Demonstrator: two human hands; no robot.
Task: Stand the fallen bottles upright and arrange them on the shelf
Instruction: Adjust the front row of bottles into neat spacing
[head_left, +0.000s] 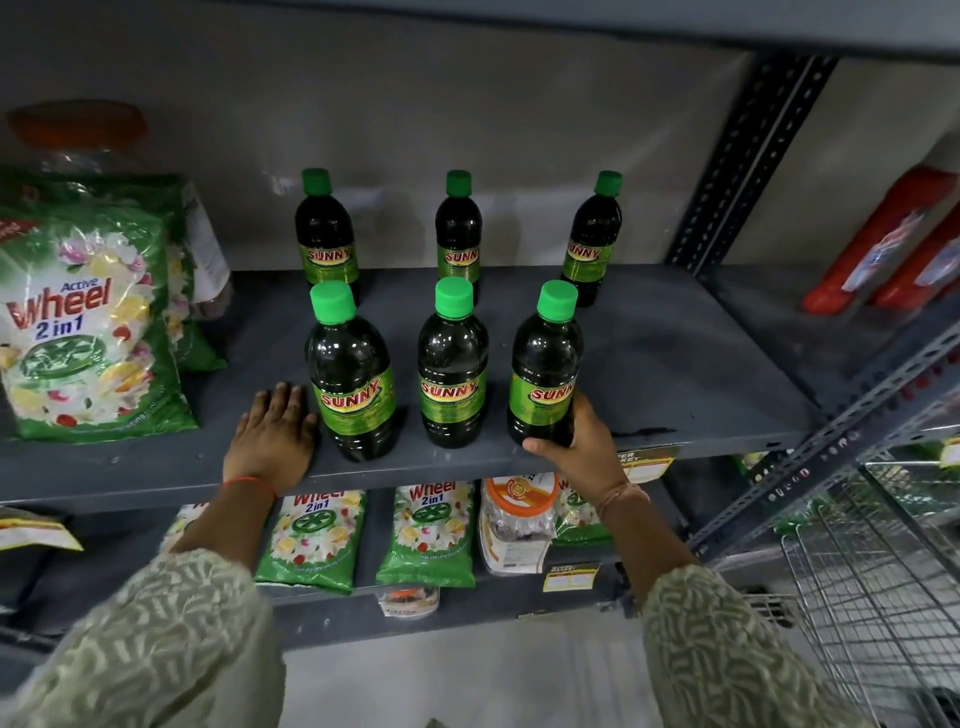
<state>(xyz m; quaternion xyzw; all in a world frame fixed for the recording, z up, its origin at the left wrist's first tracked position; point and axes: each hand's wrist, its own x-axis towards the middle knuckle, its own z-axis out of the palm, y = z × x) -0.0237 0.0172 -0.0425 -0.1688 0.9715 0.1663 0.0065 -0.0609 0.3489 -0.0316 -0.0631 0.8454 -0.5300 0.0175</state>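
1. The grey shelf carries six upright green-capped bottles, three near, three far.
2. The left hand lies flat, fingers spread, beside the near left bottle.
3. The right hand wraps the near right bottle.

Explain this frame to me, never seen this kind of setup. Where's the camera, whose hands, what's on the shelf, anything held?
There is no robot here. One wide-angle camera sits on a person's head and looks down at their own hands. On the grey shelf six dark bottles with green caps stand upright in two rows of three. The right hand wraps the base of the front right bottle. The left hand lies flat on the shelf beside the front left bottle, holding nothing. Detergent bags stand at the left. No bottle lies fallen.
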